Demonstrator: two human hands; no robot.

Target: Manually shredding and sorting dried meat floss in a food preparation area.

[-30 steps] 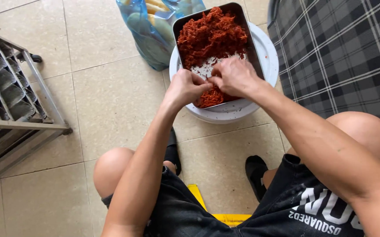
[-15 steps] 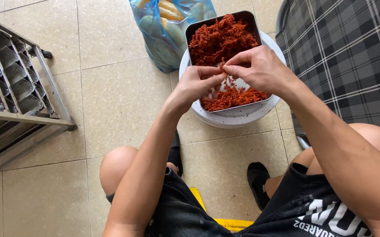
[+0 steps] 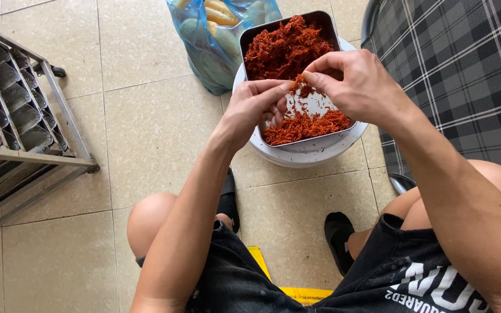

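Both hands, left (image 3: pixel 256 107) and right (image 3: pixel 357 87), are pinching one red clump (image 3: pixel 304 87) together over the tray (image 3: pixel 250 40), which is lying mostly full, a bare patch (image 3: pixel 314 105) showing

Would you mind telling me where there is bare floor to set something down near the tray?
Bare tile floor lies between the metal rack and the white tub, below the blue bag. Another patch lies in front of the tub, between the knees. It is crowded over the metal tray, where left hand and right hand pinch red shreds.
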